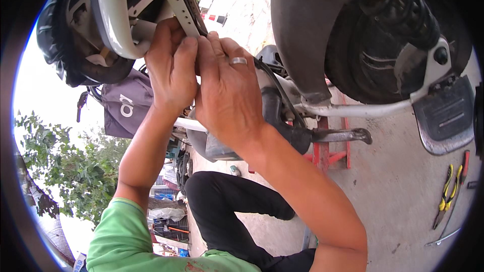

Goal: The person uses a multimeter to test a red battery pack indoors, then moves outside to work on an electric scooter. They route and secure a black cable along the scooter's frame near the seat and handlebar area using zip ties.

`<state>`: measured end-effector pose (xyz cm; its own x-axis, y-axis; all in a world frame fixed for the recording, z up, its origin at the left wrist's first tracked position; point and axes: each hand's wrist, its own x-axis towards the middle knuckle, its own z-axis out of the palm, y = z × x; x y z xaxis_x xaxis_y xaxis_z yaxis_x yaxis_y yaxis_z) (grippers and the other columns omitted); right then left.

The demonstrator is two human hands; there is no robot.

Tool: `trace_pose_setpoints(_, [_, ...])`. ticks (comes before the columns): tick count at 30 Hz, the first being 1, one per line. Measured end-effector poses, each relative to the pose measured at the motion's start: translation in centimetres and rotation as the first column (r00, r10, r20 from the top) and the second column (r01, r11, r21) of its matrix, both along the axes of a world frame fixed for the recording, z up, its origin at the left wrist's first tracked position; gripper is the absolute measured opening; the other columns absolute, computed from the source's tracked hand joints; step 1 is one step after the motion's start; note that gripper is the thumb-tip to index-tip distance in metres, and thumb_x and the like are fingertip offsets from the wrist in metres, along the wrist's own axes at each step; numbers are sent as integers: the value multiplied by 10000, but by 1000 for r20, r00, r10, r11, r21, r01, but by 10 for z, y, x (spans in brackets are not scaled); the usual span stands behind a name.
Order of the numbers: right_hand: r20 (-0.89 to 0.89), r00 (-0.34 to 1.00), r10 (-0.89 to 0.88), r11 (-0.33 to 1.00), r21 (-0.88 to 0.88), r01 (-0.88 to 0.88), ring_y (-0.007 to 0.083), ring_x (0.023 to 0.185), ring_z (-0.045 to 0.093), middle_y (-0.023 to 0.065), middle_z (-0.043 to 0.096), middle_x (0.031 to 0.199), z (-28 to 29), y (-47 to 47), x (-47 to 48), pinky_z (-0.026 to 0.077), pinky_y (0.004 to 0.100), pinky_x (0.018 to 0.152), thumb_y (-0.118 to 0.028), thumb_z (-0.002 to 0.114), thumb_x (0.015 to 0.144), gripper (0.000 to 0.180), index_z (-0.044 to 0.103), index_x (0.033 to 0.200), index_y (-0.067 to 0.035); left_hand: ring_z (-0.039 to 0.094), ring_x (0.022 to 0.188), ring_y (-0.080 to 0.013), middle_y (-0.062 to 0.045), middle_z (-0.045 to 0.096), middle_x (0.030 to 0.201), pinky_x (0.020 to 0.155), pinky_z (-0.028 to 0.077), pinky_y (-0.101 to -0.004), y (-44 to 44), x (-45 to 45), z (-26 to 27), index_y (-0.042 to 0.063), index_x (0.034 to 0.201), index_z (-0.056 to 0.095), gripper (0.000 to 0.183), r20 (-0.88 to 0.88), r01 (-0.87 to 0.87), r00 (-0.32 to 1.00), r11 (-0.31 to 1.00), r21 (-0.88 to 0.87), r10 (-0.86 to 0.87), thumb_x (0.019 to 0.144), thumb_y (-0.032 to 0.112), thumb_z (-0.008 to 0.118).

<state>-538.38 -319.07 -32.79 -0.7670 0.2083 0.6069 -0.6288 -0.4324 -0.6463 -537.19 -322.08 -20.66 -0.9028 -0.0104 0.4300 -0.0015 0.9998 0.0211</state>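
Both my hands are together at the lower end of a perforated metal bracket [182, 13] under the motor scooter. My left hand [170, 68] wraps this end, with its thumb along the near side and its other fingers curled behind. My right hand [230, 79], a ring on one finger, presses close beside it, its fingertips at the bracket's edge near a dark cable. What lies between the two hands is hidden, so I cannot tell what the right fingers grip. A white curved grab rail [113, 22] is just left of my left hand.
A wheel [363, 60], shock absorber [401, 7] and footrest [442, 117] are at the right. A red stand [323, 147] supports the scooter. Yellow-handled pliers [448, 192] and a red-handled screwdriver [465, 166] lie on the concrete floor. My bent knee [208, 189] is below my hands.
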Motion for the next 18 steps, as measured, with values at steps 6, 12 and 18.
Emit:
trace_pose_setpoints(6, [56,943,329,937,107,-333,460,1003,629,289,663,1058,0,26,-14,487,493,912,-19,575,792,489,526,1269,78,656,703,-147,-150,708,874,640,541,-284,-15,4,-3,-104,1139,547,314,-44,-7,999,998,55,9,921,120,580])
trace_pose_setpoints(12, [60,795,603,795,38,-606,300,955,702,216,691,1129,-19,73,-63,549,378,831,-70,500,950,342,587,1253,65,712,754,-230,-172,728,919,638,558,-366,-20,-1,-4,-29,1075,609,344,-113,-114,990,937,-330,80,829,185,718])
trace_pose_setpoints(18, [228,732,642,677,279,-681,121,836,674,127,722,1062,-4,156,-78,530,248,725,-110,518,983,328,627,1233,72,664,624,-263,-187,684,846,560,504,-391,12,12,4,-27,1183,588,377,-40,-110,994,963,-246,103,855,113,710])
